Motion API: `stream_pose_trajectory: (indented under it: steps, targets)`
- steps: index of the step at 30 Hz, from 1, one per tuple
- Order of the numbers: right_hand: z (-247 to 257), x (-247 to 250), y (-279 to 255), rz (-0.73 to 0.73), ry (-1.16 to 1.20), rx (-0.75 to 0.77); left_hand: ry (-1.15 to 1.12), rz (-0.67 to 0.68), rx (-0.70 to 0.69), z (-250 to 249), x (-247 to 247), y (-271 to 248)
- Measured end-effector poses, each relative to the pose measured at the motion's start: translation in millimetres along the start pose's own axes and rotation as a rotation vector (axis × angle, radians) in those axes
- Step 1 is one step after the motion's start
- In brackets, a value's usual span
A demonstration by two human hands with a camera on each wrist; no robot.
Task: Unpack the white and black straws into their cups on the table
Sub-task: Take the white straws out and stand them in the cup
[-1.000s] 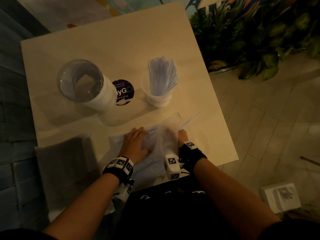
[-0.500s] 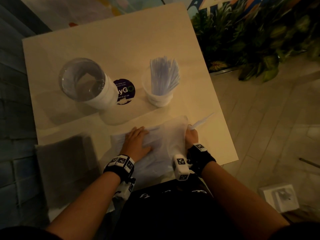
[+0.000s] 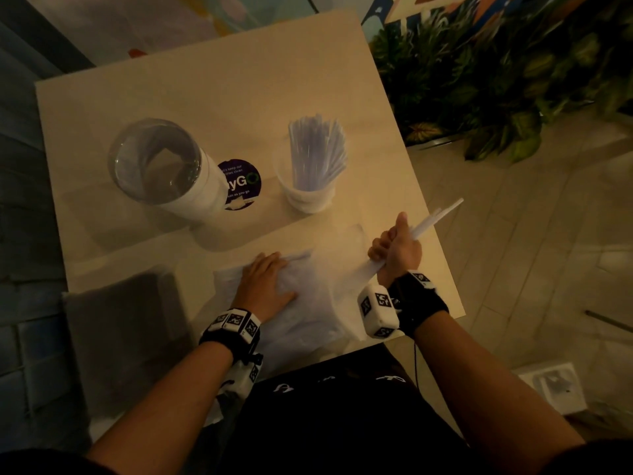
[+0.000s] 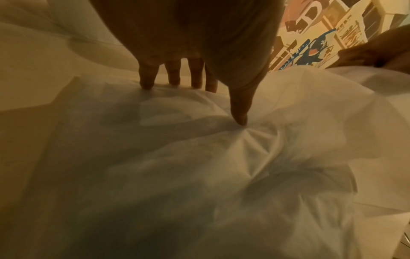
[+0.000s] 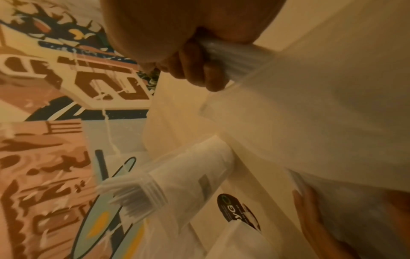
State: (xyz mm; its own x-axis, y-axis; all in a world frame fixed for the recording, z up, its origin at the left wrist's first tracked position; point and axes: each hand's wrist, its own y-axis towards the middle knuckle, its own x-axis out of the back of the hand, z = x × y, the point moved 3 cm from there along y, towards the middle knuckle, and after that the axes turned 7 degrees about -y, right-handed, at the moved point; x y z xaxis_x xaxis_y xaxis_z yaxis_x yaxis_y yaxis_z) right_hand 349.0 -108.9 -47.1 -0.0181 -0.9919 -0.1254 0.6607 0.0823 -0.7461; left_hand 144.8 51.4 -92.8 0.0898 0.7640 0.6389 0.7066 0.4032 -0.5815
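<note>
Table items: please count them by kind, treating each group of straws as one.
Cups: 2, the empty cup and the cup with straws
Straw bundles: 2, in that cup and in the right hand
Plastic bags: 1, under the left hand
Round stickers: 1
Total: 6

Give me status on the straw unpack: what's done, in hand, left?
Done: the cup on the right already holds a bunch of white straws. In hand: the right hand grips another bundle of white straws, while the left hand presses the white plastic bag flat. Left: the tall clear cup looks empty; no black straws visible, though a dark packet lies at the left.
</note>
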Motion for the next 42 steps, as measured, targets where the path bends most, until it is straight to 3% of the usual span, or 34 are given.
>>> stream_pose_trajectory:
  steps: [7,13,15,17,20,21,23,30,42]
  targets:
    - [60.6,-3.8,-22.5,0.122,-0.019,0.231,0.014,-0.017,-0.012,-2.1,1.8,-1.0]
    - [143.6,-15.9,-85.1,0.34,0.017,0.59,-0.086,0.026,-0.036,-11.0,15.1,-2.7]
    - [164.6,-23.3,-106.2,0.45,0.057,0.688,-0.304,-0.131,-0.098,-28.5,27.5,-9.0]
    - [175.9,-32.8,-121.4,0.587,0.12,0.718,-0.651,-0.218,-0.054,-51.4,40.5,-16.6]
    - [167.5,-55.6,-135.6,0.743,0.124,0.658,-1.492,0.092,0.195,-97.0,47.7,-30.5]
    - [159.8,-63.0,-139.4,0.759,0.102,0.64,-1.684,0.188,0.263,-109.5,49.6,-34.1]
    - [142.9,-75.6,-146.7,0.755,0.029,0.646,-1.838,0.284,0.322,-126.3,55.3,-37.9]
    - [111.7,-93.4,-155.9,0.667,-0.137,0.716,-1.821,0.342,0.286,-142.0,60.3,-43.2]
    - [74.8,-96.6,-144.8,0.79,-0.457,0.468,-1.457,0.384,0.141,-136.5,55.5,-44.9]
